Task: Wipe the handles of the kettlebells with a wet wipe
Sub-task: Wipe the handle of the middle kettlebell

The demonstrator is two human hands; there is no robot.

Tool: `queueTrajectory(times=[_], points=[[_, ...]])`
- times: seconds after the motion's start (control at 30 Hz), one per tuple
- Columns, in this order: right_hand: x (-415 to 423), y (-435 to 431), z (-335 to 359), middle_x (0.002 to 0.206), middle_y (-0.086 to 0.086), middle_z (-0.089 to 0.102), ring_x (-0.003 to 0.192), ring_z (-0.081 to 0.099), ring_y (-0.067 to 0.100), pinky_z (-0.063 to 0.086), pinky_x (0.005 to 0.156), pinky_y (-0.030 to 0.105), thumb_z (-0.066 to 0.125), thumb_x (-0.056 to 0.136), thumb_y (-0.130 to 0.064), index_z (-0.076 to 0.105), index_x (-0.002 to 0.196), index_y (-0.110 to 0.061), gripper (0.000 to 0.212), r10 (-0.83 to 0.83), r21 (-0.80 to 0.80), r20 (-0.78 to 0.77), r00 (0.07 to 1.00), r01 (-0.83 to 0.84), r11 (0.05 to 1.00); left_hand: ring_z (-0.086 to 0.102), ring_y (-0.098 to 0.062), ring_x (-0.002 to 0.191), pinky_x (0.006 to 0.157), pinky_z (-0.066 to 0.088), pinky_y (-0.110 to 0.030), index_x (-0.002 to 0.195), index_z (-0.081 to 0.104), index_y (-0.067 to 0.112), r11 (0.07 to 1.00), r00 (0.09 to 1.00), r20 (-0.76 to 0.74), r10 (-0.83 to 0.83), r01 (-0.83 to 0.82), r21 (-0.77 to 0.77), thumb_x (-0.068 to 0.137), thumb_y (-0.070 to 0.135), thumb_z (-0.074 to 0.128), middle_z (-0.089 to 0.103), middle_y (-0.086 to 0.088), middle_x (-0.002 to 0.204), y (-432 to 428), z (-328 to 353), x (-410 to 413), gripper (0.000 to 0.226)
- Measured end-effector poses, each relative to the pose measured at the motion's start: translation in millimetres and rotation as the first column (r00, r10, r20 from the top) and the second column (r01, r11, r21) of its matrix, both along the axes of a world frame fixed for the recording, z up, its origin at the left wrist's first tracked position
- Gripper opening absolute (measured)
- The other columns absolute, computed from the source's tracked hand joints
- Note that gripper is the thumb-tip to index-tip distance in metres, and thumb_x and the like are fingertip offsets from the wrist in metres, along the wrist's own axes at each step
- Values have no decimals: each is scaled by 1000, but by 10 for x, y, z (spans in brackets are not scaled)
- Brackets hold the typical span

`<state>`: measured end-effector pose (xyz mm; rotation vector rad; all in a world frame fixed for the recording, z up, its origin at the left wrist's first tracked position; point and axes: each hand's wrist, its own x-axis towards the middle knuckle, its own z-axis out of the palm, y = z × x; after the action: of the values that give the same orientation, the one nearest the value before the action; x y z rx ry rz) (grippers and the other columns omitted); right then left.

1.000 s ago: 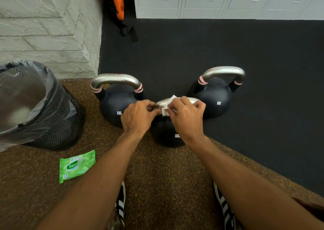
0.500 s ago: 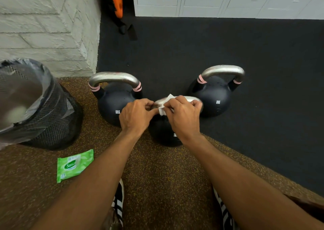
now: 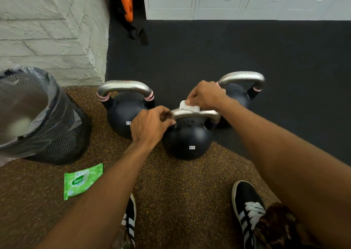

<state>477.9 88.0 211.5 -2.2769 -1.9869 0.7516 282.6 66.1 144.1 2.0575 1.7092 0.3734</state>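
Three black kettlebells with steel handles stand on the floor. The nearest, marked 12KG, sits in the middle. My left hand grips the left end of its handle. My right hand pinches a white wet wipe that lies over the top of that handle. An 8KG kettlebell with pink bands stands to the left. The third kettlebell stands behind at the right, partly hidden by my right hand and forearm.
A black mesh bin with a plastic liner stands at the left by a white brick wall. A green wipes packet lies on the brown floor. My two shoes are at the bottom. Lockers line the back.
My right hand has lifted from gripping the 12KG handle and moved back and right, now pinching the wipe from above. The kettlebell's body and 12KG mark show more. My left hand stays put.
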Motion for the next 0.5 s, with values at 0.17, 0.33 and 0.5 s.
queueTrajectory(times=[0.17, 0.33, 0.5], points=[[-104, 125, -70, 92, -13, 66, 98, 62, 17, 49, 90, 39, 67, 87, -41, 76, 99, -32, 17, 160, 2, -30, 987, -160, 987, 60, -22, 101, 74, 51, -35, 128, 60, 42, 996, 999, -20, -37, 39, 83, 81, 54, 72, 66, -3, 107, -19, -29, 0, 50], [80, 160, -57, 92, -13, 64, 97, 59, 13, 45, 90, 31, 68, 89, -39, 76, 103, -29, 19, 165, -63, -39, 986, -167, 984, 59, -20, 102, 76, 51, -35, 129, 59, 43, 996, 998, -49, -49, 52, 69, 81, 55, 72, 66, -1, 108, 22, -18, -10, 51], [265, 192, -112, 83, -15, 67, 93, 63, 12, 45, 85, 29, 73, 84, -37, 73, 79, -38, 5, 111, -74, -120, 987, -121, 990, 59, -21, 98, 76, 49, -33, 130, 59, 41, 994, 993, -93, -73, 80, 78, 82, 54, 72, 62, -6, 109, 24, 10, 6, 51]])
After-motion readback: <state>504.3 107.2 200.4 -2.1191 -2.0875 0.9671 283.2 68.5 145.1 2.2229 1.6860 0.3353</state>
